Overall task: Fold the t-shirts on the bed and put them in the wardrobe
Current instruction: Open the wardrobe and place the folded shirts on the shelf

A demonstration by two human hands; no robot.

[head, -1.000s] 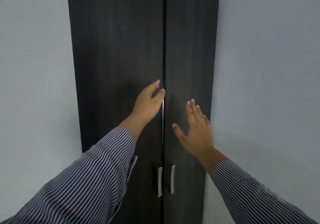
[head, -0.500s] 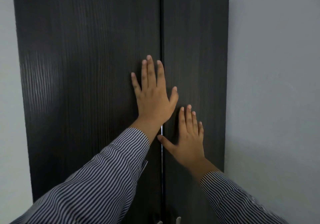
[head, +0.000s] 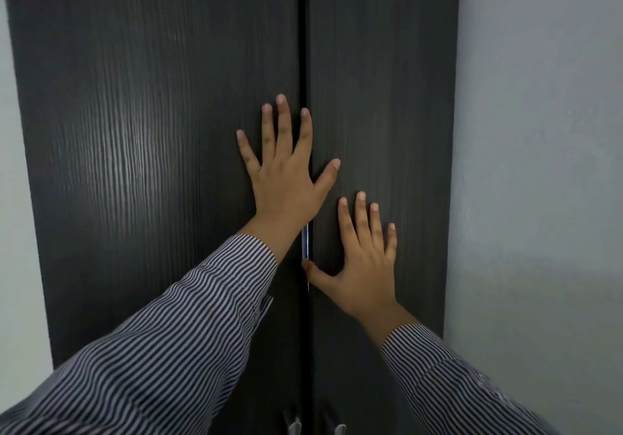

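Both hands lie flat with fingers spread, holding nothing, on the tall dark wardrobe [head: 151, 165]: left hand [head: 286, 178] higher beside its vertical centre seam, right hand [head: 367, 266] lower.

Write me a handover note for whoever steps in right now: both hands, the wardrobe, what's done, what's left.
Left hand: open, flat on the left wardrobe door, thumb reaching across the centre seam.
Right hand: open, flat on the right wardrobe door, lower than the left.
Wardrobe: doors nearly shut; a thin bright sliver shows at the seam between the hands. The two handles sit at the bottom edge of the view.
Done: cannot confirm from here; no t-shirts or bed in view.
Left: probably press until the sliver closes, then check the bed for unfolded shirts.
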